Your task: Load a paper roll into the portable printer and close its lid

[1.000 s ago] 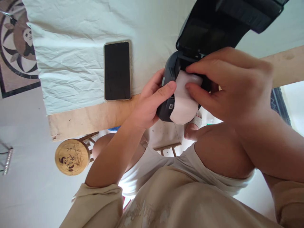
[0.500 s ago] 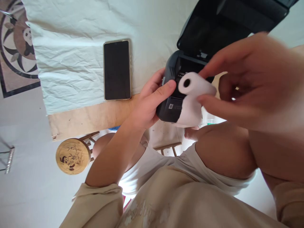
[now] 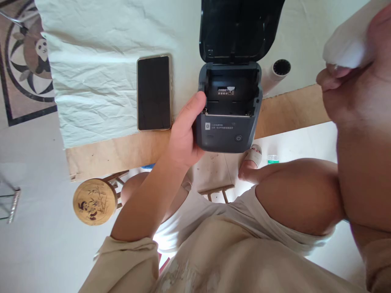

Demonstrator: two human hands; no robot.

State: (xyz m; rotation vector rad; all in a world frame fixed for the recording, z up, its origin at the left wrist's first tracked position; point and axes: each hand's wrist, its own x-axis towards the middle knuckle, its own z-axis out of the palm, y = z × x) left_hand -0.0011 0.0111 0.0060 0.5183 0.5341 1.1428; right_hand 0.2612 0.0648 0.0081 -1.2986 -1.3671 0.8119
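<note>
My left hand point(image 3: 186, 126) grips the left side of a small dark label printer point(image 3: 224, 132), thumb on its rim. The printer's black lid point(image 3: 240, 30) is swung up, and the paper bay inside holds no roll. At the upper right, my right hand point(image 3: 360, 87) is closed around a white paper roll point(image 3: 346, 42), partly cut off by the frame edge. Just right of the printer stands a white cylinder point(image 3: 277, 73) with a dark ribbed end.
A phone point(image 3: 154, 92) with a dark screen lies on the pale cloth point(image 3: 100, 73), left of the printer. Bare wood point(image 3: 122, 156) shows along the table's front edge. Below are a round wooden stool point(image 3: 94, 201) and a jar with a green label point(image 3: 273, 159).
My right hand has lifted the paper roll out of the printer and carried it to the upper right. The printer has turned more upright in my left hand, uncovering its bay.
</note>
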